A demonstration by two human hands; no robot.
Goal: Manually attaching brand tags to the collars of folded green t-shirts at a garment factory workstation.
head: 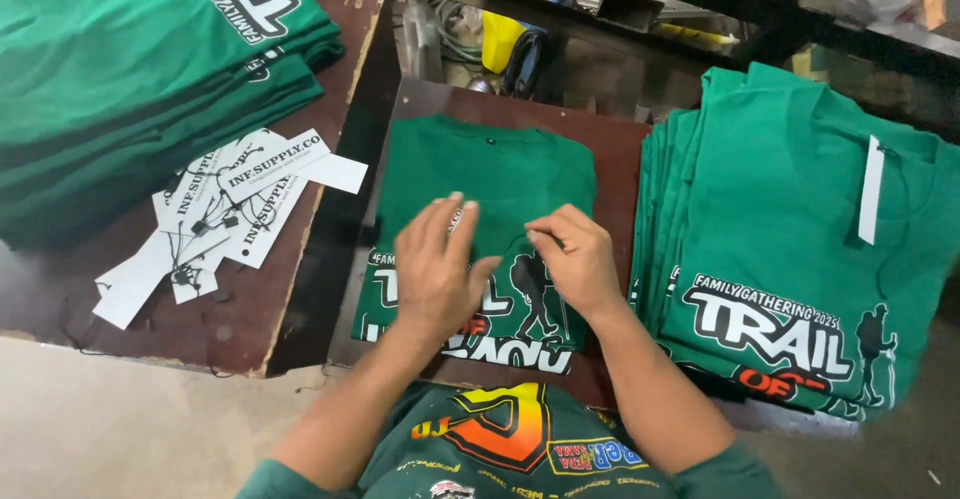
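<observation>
Two bare hands work on a folded green T-shirt lying on a small brown board with narrow margins. The left hand presses flat, fingers spread; the right hand pinches the cloth. White rectangular hang tags on dark strings lie scattered left, below one green stack; another stack, bearing a white strip tag, crowds the right edge.

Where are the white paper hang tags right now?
The white paper hang tags lie on the brown board left of both hands, just below the left stack of folded green shirts.
</observation>
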